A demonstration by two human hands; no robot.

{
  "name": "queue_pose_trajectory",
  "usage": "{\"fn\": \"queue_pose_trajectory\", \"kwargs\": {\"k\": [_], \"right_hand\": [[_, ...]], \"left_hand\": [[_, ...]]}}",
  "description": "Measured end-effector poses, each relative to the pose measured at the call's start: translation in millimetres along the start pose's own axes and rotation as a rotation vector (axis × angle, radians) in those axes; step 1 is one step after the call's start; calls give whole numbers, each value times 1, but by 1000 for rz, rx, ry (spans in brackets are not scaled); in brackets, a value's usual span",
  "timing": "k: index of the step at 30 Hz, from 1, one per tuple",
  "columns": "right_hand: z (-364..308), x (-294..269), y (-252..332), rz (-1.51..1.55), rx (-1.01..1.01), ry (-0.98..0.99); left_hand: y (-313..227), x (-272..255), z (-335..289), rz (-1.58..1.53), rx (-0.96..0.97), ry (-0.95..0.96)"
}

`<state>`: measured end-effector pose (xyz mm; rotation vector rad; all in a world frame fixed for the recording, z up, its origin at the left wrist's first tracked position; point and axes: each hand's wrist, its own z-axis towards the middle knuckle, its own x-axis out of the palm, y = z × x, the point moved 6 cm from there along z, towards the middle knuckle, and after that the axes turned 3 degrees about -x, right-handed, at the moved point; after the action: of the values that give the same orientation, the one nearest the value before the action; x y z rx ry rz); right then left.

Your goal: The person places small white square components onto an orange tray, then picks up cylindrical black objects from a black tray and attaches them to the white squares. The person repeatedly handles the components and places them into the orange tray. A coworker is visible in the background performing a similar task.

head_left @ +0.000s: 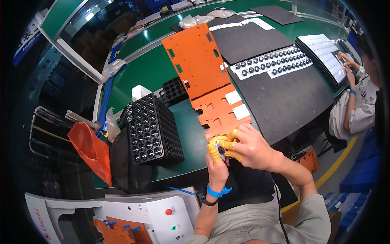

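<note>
My left hand (216, 162) and my right hand (248, 147) meet just below the near end of a long orange perforated plate (203, 69). Both wear yellow finger cots. Between the fingertips they pinch a small black round part with a white tab (219, 146). A blue strap circles my left wrist. To the left stands a stack of black trays (152, 130) filled with several small round black parts. White labels lie on the orange plate's near section.
Black mats (280, 97) cover the green bench, with white strips of several round black parts (272, 63). A co-worker (357, 101) sits at the right over a stack of white sheets. An orange bag (91, 148) hangs left; a white machine (154, 215) stands below.
</note>
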<state>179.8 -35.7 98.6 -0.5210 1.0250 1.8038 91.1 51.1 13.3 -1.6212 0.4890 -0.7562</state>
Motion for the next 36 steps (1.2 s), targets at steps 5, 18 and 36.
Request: {"fn": "queue_pose_trajectory", "kwargs": {"k": [5,18,36], "right_hand": [[2,-2,3,62,-92,-28],[-2,-9,-12,291,16,-23],[-17,-34,15,-155,36,-268]], "left_hand": [[5,-7,2,-137,-48,74],[-9,-5,-5,-302,-118,245],[-26,25,-3,-128,208,10]]}}
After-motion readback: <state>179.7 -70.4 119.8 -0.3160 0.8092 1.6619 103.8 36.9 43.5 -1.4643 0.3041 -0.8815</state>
